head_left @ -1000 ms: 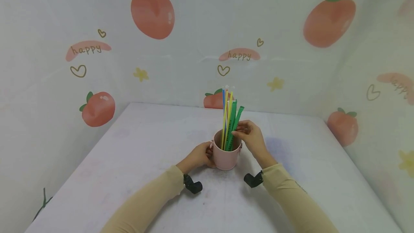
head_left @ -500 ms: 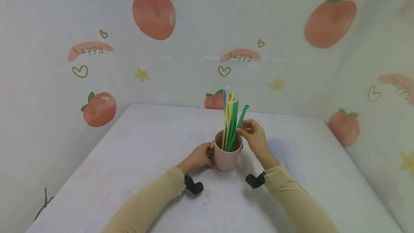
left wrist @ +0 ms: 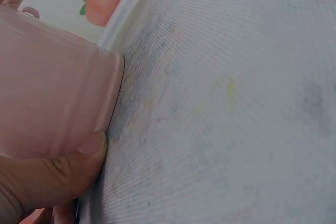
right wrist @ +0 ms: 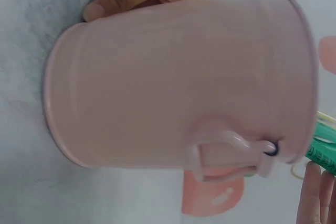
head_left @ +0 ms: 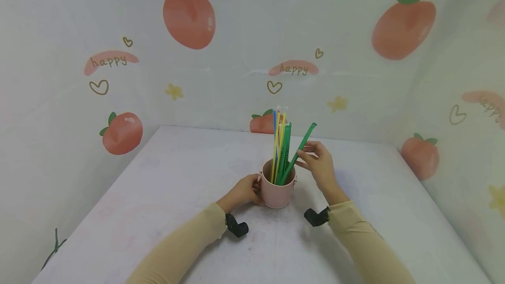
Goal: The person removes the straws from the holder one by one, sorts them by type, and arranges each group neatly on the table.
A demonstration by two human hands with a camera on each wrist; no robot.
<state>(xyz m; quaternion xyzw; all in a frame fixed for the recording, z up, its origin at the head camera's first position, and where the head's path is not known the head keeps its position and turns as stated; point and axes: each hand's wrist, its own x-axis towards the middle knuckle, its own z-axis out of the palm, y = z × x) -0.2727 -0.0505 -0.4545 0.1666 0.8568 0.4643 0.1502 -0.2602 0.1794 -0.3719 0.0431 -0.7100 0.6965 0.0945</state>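
A small pink bucket (head_left: 275,197) stands upright on the table, a ring handle (right wrist: 226,150) at its side. My left hand (head_left: 243,193) grips its left side, the thumb (left wrist: 68,174) pressed low on the wall near the base. Over the right of the rim, my right hand (head_left: 321,168) pinches a green-wrapped straw (head_left: 309,134) between thumb and fingers. That straw leans right, its lower end still inside the bucket. Beside it stand other green-wrapped straws (head_left: 285,148) and several clear-wrapped coloured straws (head_left: 275,130), yellow and blue among them. The right wrist view catches only some right fingertips.
The white table (head_left: 189,161) spreads around the bucket. Behind and at the sides hang white sheets (head_left: 244,21) printed with peaches and hearts. Black wrist cameras (head_left: 238,227) sit on both cuffs. A thin dark green stem-like thing (head_left: 55,246) shows at the left table edge.
My right hand has moved right and slightly up, tilting the green-wrapped straw away from the others. The left hand and the bucket have stayed in place.
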